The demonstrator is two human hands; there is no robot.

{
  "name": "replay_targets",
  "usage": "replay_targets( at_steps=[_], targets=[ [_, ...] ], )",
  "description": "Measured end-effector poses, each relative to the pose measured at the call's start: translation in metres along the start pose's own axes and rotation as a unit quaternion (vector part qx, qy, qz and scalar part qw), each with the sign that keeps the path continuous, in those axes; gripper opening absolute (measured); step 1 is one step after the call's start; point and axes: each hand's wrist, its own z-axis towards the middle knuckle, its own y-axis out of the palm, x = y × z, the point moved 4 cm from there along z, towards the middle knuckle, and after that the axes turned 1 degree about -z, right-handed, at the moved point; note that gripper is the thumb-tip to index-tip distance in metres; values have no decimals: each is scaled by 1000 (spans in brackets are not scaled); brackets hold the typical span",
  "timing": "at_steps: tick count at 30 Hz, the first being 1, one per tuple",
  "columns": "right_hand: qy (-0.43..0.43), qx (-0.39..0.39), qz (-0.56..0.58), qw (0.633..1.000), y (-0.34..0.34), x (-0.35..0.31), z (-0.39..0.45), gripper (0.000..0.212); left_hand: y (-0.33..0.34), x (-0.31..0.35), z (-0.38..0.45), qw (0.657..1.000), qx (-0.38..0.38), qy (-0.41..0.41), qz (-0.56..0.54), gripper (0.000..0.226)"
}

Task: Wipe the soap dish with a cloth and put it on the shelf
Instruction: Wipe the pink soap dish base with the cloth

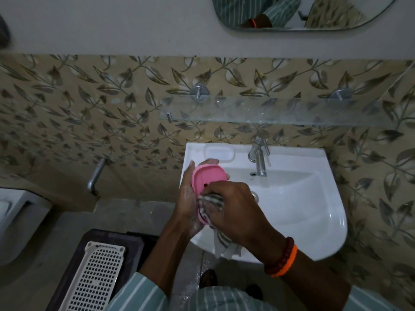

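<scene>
A pink oval soap dish [207,178] is held tilted over the left rim of the white sink [314,198]. My left hand [188,198] grips it from the left and underneath. My right hand [233,207] is closed on a striped cloth [210,205] and presses it against the near end of the dish. The cloth's loose end hangs down over the sink's front edge. A glass shelf [269,111] is fixed to the tiled wall above the sink, and it looks bare.
A chrome tap [259,153] stands at the back of the sink. A white moulded soap recess [219,152] is left of it. A white perforated tray [96,277] lies on a dark stool at lower left. A mirror [303,12] hangs above.
</scene>
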Motion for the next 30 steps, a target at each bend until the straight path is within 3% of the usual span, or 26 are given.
replay_targets(
  at_steps=[4,6,9,13,18,26,28,30],
  targets=[
    [-13,83,-72,994,-7,-5,18,6,-2,-22,-10,998,46,-43,10,57],
    [-19,95,-129,987,-10,-5,21,7,-4,-18,-9,998,26,-37,42,57],
    [8,66,-135,989,-12,4,15,8,-8,4,-7,999,7,-12,50,58],
    [24,-28,-42,998,-2,6,-13,18,-6,20,-6,999,-29,-4,25,53],
    [-10,5,-44,999,-4,2,-6,16,-2,-4,-10,999,-5,-49,-19,54],
    [29,84,-62,994,15,-2,-15,19,-6,1,-14,998,12,-57,10,58],
    [48,69,-59,995,18,-5,-18,19,-9,3,-15,999,19,-44,9,56],
    [89,5,-67,994,21,0,-22,22,-13,6,-16,999,23,-30,3,55]
  ],
)
